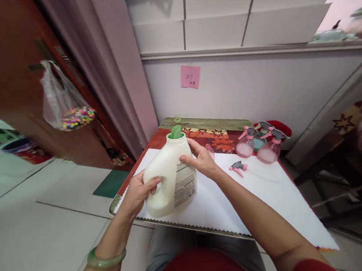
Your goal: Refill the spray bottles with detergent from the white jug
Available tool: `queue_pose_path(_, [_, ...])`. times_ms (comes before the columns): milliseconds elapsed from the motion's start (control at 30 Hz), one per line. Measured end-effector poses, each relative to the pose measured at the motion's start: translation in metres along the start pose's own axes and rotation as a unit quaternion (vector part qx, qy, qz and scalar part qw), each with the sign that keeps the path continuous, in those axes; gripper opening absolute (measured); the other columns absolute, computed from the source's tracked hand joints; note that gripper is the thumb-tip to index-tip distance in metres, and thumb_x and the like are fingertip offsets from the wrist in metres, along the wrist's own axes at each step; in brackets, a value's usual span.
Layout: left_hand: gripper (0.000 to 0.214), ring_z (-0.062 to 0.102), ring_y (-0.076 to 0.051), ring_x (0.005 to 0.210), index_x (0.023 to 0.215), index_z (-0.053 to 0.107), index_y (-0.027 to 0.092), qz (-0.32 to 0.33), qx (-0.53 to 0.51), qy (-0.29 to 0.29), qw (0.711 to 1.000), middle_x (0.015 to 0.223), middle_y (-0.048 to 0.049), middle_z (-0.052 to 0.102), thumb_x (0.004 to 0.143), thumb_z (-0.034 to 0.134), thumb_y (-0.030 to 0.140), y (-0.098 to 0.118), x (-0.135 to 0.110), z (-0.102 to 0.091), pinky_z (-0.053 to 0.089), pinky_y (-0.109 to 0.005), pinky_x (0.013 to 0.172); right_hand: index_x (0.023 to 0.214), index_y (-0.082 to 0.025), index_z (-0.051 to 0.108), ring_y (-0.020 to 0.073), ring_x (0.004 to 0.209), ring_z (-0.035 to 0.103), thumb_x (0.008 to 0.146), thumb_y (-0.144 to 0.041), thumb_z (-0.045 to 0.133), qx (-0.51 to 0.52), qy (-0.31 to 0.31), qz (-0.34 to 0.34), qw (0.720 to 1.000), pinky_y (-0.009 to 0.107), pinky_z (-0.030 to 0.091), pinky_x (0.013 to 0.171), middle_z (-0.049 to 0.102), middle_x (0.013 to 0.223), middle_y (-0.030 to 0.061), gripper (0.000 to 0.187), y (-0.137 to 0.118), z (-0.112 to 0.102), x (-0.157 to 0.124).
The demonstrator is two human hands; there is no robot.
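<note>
A large cream-white detergent jug (161,192) with a green pouring spout (176,132) and no cap is held over the near left part of the table, slightly tilted. My left hand (141,188) wraps around its handle. High on the jug's right side, my right hand (201,158) presses with thumb and fingers, closed on the jug near its neck. Behind that hand, a small pink bottle (210,150) is partly hidden. A grey and pink trigger spray head (238,167) with its thin tube lies on the white cloth to the right.
Several spray bottles (268,152) with pink liquid or a green body stand at the table's back right. A white cloth (275,200) covers much of the table. A bag of colourful beads (77,118) hangs from the door at left.
</note>
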State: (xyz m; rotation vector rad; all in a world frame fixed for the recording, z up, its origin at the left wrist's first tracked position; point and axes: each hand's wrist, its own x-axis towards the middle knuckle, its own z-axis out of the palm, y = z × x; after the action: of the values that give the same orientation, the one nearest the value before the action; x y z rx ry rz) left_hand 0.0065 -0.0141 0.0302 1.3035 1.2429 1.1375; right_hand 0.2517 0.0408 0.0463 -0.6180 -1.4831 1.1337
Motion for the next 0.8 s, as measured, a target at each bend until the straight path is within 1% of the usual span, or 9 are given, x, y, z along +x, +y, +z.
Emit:
queue_pose_path(100, [0.037,0.042,-0.01,0.048,0.075,0.059,0.019,0.033,0.014,0.122,0.992,0.051,0.0063,0.053,0.065,0.084,0.044,0.004,0.009,0.004,0.033,-0.024,0.051,0.137,-0.025,0.061,0.0266,0.131,0.061,0.08,-0.051,0.08,-0.09,0.08,-0.027,0.992,0.043,0.047,0.113,0.064,0.142,0.0094,0.065,-0.002,-0.036,-0.011])
queue_pose_path(167, [0.038,0.046,-0.012,0.052,0.076,0.06,0.019,0.073,0.038,0.198,0.977,0.055,0.0056,0.056,0.064,0.085,0.045,0.004,0.018,0.002,0.037,-0.025,0.054,0.128,-0.022,0.066,0.0241,0.116,0.069,0.091,-0.052,0.066,-0.199,0.135,0.018,0.97,0.039,0.056,0.099,0.072,0.129,0.0099,0.049,-0.003,-0.077,-0.022])
queue_pose_path(200, [0.038,0.048,-0.012,0.054,0.075,0.06,0.019,0.092,0.052,0.235,0.966,0.056,0.0051,0.056,0.064,0.085,0.046,0.003,0.024,-0.001,0.038,-0.026,0.055,0.126,-0.02,0.067,0.0225,0.106,0.072,0.096,-0.05,0.057,-0.292,0.168,0.064,0.94,0.037,0.058,0.091,0.076,0.12,0.0097,0.044,-0.004,-0.1,-0.03])
queue_pose_path(233, [0.038,0.049,-0.013,0.056,0.074,0.06,0.019,0.107,0.065,0.266,0.956,0.058,0.0047,0.057,0.065,0.085,0.047,-0.001,0.029,-0.004,0.04,-0.027,0.057,0.123,-0.021,0.069,0.0203,0.098,0.074,0.098,-0.048,0.052,-0.409,0.182,0.129,0.885,0.033,0.058,0.085,0.078,0.111,0.0067,0.04,-0.004,-0.123,-0.039])
queue_pose_path(300, [0.04,0.052,-0.014,0.059,0.076,0.061,0.019,0.12,0.087,0.312,0.939,0.061,0.0039,0.059,0.066,0.084,0.05,-0.012,0.04,-0.009,0.042,-0.028,0.061,0.103,-0.018,0.075,0.0235,0.089,0.074,0.092,-0.038,0.061,-0.486,0.201,0.196,0.828,0.034,0.056,0.08,0.079,0.095,0.0083,0.026,-0.002,-0.163,-0.059])
queue_pose_path(367, [0.042,0.055,-0.016,0.061,0.082,0.061,0.019,0.12,0.112,0.335,0.928,0.065,0.0032,0.062,0.067,0.082,0.053,-0.028,0.049,-0.012,0.044,-0.03,0.064,0.088,-0.018,0.077,0.026,0.085,0.073,0.085,-0.032,0.067,-0.535,0.204,0.246,0.782,0.035,0.053,0.077,0.079,0.087,0.0095,0.017,0.003,-0.191,-0.081])
queue_pose_path(467, [0.043,0.058,-0.019,0.066,0.085,0.059,0.021,0.118,0.166,0.35,0.914,0.069,0.0022,0.064,0.07,0.079,0.055,-0.049,0.055,-0.012,0.046,-0.032,0.069,0.088,-0.018,0.077,0.0268,0.084,0.071,0.078,-0.031,0.072,-0.578,0.185,0.299,0.736,0.032,0.049,0.07,0.079,0.094,0.0111,0.017,0.017,-0.208,-0.105])
queue_pose_path(567, [0.042,0.059,-0.02,0.068,0.084,0.055,0.022,0.127,0.204,0.36,0.901,0.072,0.0014,0.064,0.074,0.075,0.057,-0.059,0.055,-0.011,0.047,-0.033,0.072,0.09,-0.021,0.076,0.0241,0.083,0.07,0.078,-0.034,0.071,-0.601,0.15,0.327,0.714,0.029,0.044,0.065,0.079,0.096,0.0091,0.019,0.031,-0.21,-0.117])
queue_pose_path(800, [0.047,0.063,-0.022,0.078,0.093,0.059,0.022,0.091,0.214,0.336,0.913,0.083,-0.0007,0.066,0.071,0.076,0.059,-0.053,0.048,-0.015,0.051,-0.037,0.081,0.083,-0.022,0.07,0.0232,0.078,0.067,0.078,-0.037,0.067,-0.636,0.088,0.354,0.68,0.029,0.038,0.06,0.076,0.092,0.0089,0.016,0.049,-0.214,-0.115])
